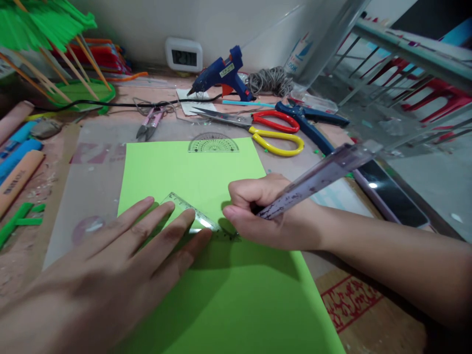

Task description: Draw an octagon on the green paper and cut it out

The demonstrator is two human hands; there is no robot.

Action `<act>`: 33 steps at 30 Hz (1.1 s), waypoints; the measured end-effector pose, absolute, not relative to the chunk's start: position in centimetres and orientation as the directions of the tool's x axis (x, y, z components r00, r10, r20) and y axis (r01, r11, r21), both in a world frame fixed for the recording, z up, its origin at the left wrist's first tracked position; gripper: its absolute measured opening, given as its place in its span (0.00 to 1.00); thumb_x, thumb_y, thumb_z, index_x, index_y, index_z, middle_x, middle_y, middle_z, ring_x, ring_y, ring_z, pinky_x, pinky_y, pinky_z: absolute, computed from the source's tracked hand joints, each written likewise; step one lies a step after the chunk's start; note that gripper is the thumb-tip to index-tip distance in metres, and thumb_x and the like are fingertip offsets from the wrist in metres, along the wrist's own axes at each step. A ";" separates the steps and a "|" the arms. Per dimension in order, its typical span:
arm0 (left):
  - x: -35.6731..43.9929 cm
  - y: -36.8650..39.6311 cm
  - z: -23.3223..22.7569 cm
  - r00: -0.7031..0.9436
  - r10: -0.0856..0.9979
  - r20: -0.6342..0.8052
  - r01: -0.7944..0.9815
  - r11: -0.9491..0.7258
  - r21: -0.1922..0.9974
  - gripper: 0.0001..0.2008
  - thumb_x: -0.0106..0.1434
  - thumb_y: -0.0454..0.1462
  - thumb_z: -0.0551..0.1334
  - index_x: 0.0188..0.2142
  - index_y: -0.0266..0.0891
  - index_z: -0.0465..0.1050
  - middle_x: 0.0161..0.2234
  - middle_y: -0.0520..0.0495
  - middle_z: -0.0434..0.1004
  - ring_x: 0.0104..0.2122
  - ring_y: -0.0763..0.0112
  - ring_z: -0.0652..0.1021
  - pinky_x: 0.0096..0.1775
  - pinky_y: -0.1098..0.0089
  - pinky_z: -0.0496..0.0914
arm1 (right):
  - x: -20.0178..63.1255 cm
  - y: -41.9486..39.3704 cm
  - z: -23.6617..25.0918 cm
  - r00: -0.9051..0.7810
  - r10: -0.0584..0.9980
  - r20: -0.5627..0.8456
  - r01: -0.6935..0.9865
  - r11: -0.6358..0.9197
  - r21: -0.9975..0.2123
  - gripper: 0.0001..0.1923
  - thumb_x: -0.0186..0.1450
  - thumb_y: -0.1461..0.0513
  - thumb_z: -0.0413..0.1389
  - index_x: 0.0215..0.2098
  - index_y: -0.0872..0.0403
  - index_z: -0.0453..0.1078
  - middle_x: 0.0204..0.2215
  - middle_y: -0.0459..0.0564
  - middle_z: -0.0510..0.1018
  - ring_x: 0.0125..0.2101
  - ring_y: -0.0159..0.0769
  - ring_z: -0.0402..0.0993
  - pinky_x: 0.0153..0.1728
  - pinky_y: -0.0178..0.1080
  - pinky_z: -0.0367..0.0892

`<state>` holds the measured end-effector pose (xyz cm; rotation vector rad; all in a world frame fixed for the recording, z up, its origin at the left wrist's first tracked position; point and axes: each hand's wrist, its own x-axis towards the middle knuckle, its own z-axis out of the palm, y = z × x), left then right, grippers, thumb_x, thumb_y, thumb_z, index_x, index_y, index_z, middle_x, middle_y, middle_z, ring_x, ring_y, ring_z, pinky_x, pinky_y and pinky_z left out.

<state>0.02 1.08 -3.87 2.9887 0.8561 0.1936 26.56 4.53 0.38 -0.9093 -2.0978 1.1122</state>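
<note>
A bright green sheet of paper (236, 295) lies on the work surface in front of me. My left hand (143, 250) rests on it with the fingers spread, their tips pressing on a clear set square (188, 209). My right hand (273, 211) is closed around a pale purple pen (313, 182), which slants up to the right. The pen's tip is hidden behind my fingers, near the right end of the set square. A clear protractor (214, 143) lies across the sheet's far edge.
Behind the paper lie scissors (276, 141) with red and yellow handles, blue-handled pliers (313, 118), small pink-handled cutters (150, 123) and a blue glue gun (221, 71). A phone (391, 191) lies at right. Markers (20, 172) lie at left. A digital clock (184, 55) stands against the wall.
</note>
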 end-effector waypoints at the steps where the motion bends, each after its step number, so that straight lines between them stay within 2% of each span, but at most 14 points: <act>1: -0.6 1.0 -4.0 0.841 0.529 0.117 0.526 -0.849 0.061 0.34 0.61 0.40 0.57 0.68 0.56 0.64 0.63 0.53 0.74 0.71 0.44 0.60 0.70 0.48 0.51 | 26.6 4.5 0.4 -0.594 0.785 0.177 0.290 0.414 -0.863 0.21 0.66 0.67 0.54 0.23 0.49 0.48 0.18 0.36 0.52 0.18 0.23 0.50 0.18 0.29 0.49; 5: -1.9 0.7 -4.2 0.814 0.568 0.118 0.559 -0.822 0.107 0.40 0.61 0.36 0.55 0.73 0.53 0.53 0.71 0.49 0.62 0.70 0.39 0.61 0.70 0.42 0.50 | 26.6 4.5 0.4 -0.590 0.790 0.167 0.300 0.406 -0.863 0.21 0.66 0.67 0.55 0.23 0.49 0.48 0.18 0.36 0.52 0.19 0.24 0.50 0.18 0.30 0.49; 8: -2.1 0.6 -4.2 0.818 0.570 0.075 0.567 -0.821 0.058 0.40 0.62 0.39 0.57 0.73 0.55 0.52 0.73 0.49 0.59 0.70 0.39 0.62 0.69 0.40 0.53 | 26.6 4.5 0.4 -0.588 0.788 0.181 0.303 0.423 -0.854 0.21 0.66 0.67 0.55 0.23 0.49 0.48 0.18 0.36 0.53 0.19 0.24 0.51 0.19 0.30 0.49; 10: -2.0 0.6 -4.1 0.819 0.570 0.069 0.570 -0.822 0.022 0.39 0.62 0.40 0.58 0.73 0.54 0.53 0.72 0.47 0.61 0.69 0.38 0.62 0.69 0.39 0.54 | 26.6 4.6 0.4 -0.597 0.776 0.205 0.288 0.445 -0.848 0.20 0.66 0.68 0.54 0.23 0.49 0.48 0.18 0.36 0.53 0.19 0.24 0.51 0.18 0.29 0.49; 16: 0.5 1.1 -3.2 0.808 0.575 0.124 0.570 -0.818 0.080 0.29 0.65 0.45 0.60 0.65 0.51 0.68 0.61 0.46 0.75 0.67 0.40 0.66 0.68 0.43 0.58 | 26.6 4.6 0.3 -0.594 0.782 0.189 0.306 0.437 -0.846 0.20 0.66 0.67 0.54 0.23 0.49 0.49 0.18 0.36 0.53 0.19 0.24 0.51 0.19 0.30 0.49; 23: 0.4 2.3 -4.1 0.815 0.564 0.133 0.562 -0.825 0.058 0.27 0.65 0.47 0.60 0.63 0.52 0.71 0.59 0.46 0.77 0.67 0.40 0.66 0.68 0.43 0.58 | 26.5 4.6 0.4 -0.584 0.794 0.168 0.316 0.413 -0.854 0.20 0.65 0.67 0.55 0.22 0.49 0.49 0.18 0.36 0.54 0.19 0.24 0.52 0.19 0.30 0.50; 26: -1.9 2.2 -5.3 0.818 0.559 0.135 0.558 -0.828 0.049 0.29 0.65 0.46 0.60 0.66 0.54 0.67 0.63 0.48 0.74 0.67 0.40 0.66 0.69 0.43 0.56 | 26.4 4.5 0.5 -0.580 0.795 0.177 0.319 0.421 -0.849 0.20 0.65 0.67 0.55 0.22 0.49 0.49 0.18 0.36 0.54 0.19 0.24 0.52 0.19 0.30 0.50; 28: -2.8 1.7 -5.7 0.824 0.551 0.131 0.551 -0.834 0.043 0.32 0.67 0.44 0.60 0.70 0.60 0.59 0.68 0.52 0.67 0.68 0.41 0.64 0.70 0.42 0.51 | 26.4 4.5 0.5 -0.584 0.792 0.180 0.319 0.428 -0.846 0.20 0.65 0.67 0.55 0.22 0.49 0.49 0.18 0.36 0.54 0.19 0.24 0.52 0.19 0.30 0.50; 29: -3.0 1.4 -5.6 0.831 0.544 0.119 0.543 -0.839 0.043 0.34 0.68 0.42 0.58 0.72 0.59 0.54 0.71 0.51 0.62 0.69 0.39 0.63 0.71 0.40 0.47 | 26.5 4.6 0.4 -0.585 0.792 0.177 0.322 0.427 -0.845 0.20 0.66 0.67 0.55 0.22 0.49 0.49 0.18 0.36 0.54 0.19 0.24 0.52 0.19 0.30 0.50; 31: -2.7 0.8 -5.2 0.828 0.550 0.112 0.548 -0.835 0.053 0.37 0.66 0.39 0.57 0.74 0.54 0.50 0.73 0.46 0.57 0.68 0.36 0.63 0.69 0.38 0.50 | 26.5 4.6 0.4 -0.583 0.796 0.165 0.330 0.418 -0.847 0.20 0.66 0.67 0.55 0.22 0.49 0.49 0.18 0.36 0.54 0.19 0.24 0.52 0.19 0.30 0.50; 33: -2.2 0.4 -4.5 0.827 0.546 0.135 0.545 -0.837 0.048 0.39 0.65 0.37 0.55 0.74 0.52 0.50 0.73 0.44 0.57 0.68 0.35 0.64 0.68 0.37 0.54 | 26.6 4.6 0.3 -0.586 0.795 0.159 0.330 0.413 -0.849 0.20 0.65 0.66 0.55 0.22 0.49 0.49 0.18 0.37 0.54 0.19 0.25 0.52 0.19 0.30 0.50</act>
